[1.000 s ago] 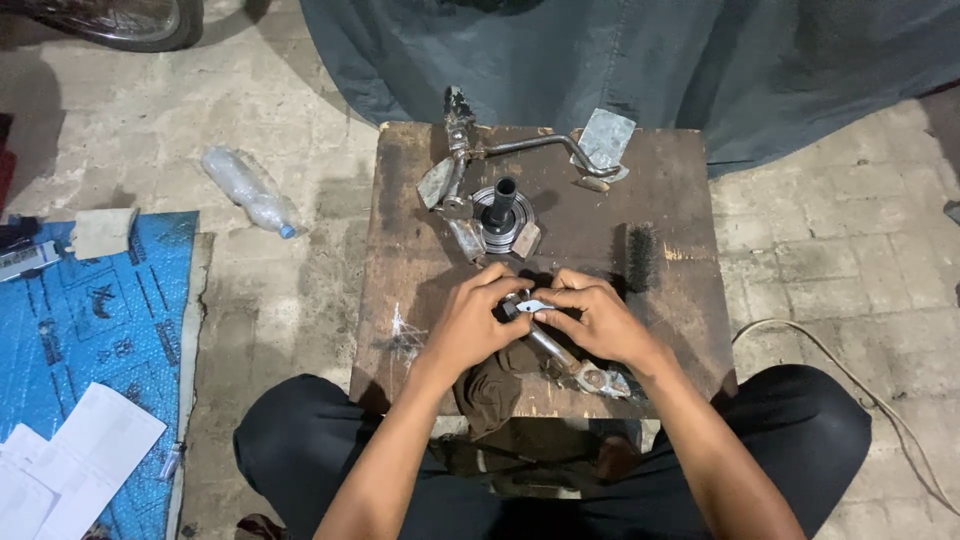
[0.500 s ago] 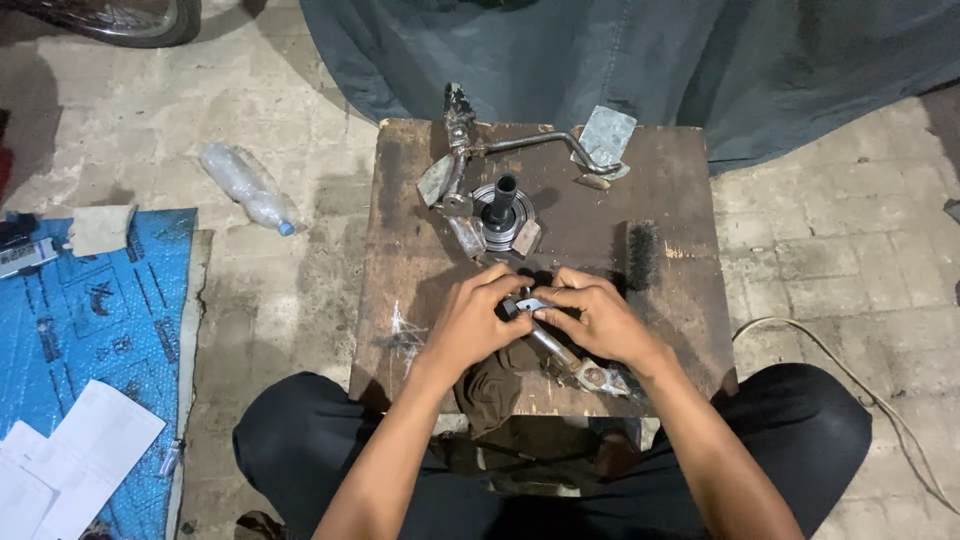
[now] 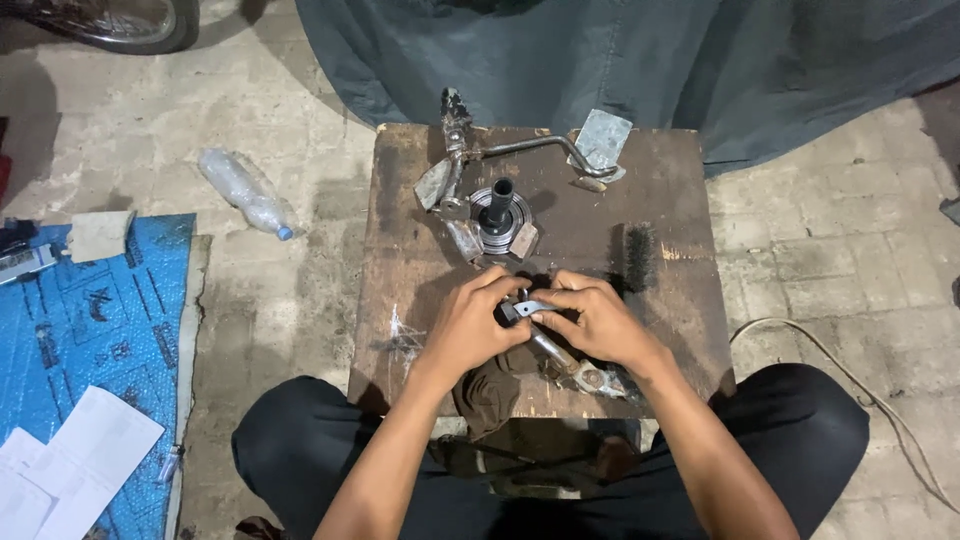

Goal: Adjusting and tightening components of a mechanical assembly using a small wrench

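Note:
Both hands meet over the near middle of a small dark wooden table (image 3: 680,180). My left hand (image 3: 470,325) and my right hand (image 3: 595,320) pinch the same small metal part (image 3: 522,308) between their fingertips. Beneath the right hand lies a metal rod with a ring end (image 3: 580,372). A dark rag (image 3: 492,388) hangs off the table's near edge under my left wrist.
Farther back on the table stand a round metal hub with a black shaft (image 3: 497,210), a bent metal lever arm (image 3: 520,150), a flat metal plate (image 3: 602,135) and a black wire brush (image 3: 636,258). A plastic bottle (image 3: 245,192), blue sheet (image 3: 80,320) and papers (image 3: 70,460) lie left.

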